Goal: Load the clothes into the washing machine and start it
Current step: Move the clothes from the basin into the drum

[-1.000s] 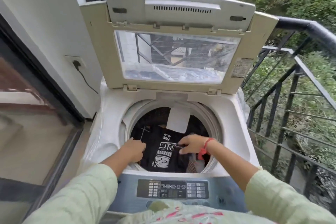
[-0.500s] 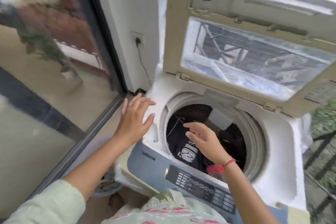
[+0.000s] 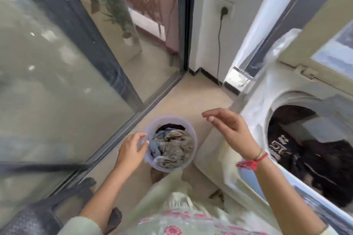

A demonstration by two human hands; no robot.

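Head view, looking pretty much straight down, and a bit motion-blurred. The clothes (image 3: 172, 148) left to load are a crumpled grey and blue heap with something dark at the far edge. They sit in a round lavender tub (image 3: 172, 168) on the floor (image 3: 177, 97).

The left hand (image 3: 130, 151) is right at the tub's left rim, fingers (image 3: 138, 136) loosely curved with nothing in them. The thumb tip overlaps the rim, but I honestly can't tell if it's touching or just above it. The right hand (image 3: 234, 133) hangs in the air to the right of the tub and higher up. Its fingers (image 3: 215, 112) are relaxed, empty and pointing left. There's a red thread bracelet (image 3: 250, 163) on that wrist.

Just right of the right-hand fingers is the washing machine (image 3: 256, 103), a white top loader with its lid (image 3: 315, 30) raised. A black garment (image 3: 315, 162) with white print is lying in the drum. Well beyond both sets of fingers there's a wall socket (image 3: 225, 8) with a black plug in it, cord running down toward the floor. Left of the left-hand fingers is a big glass sliding door (image 3: 57, 82).
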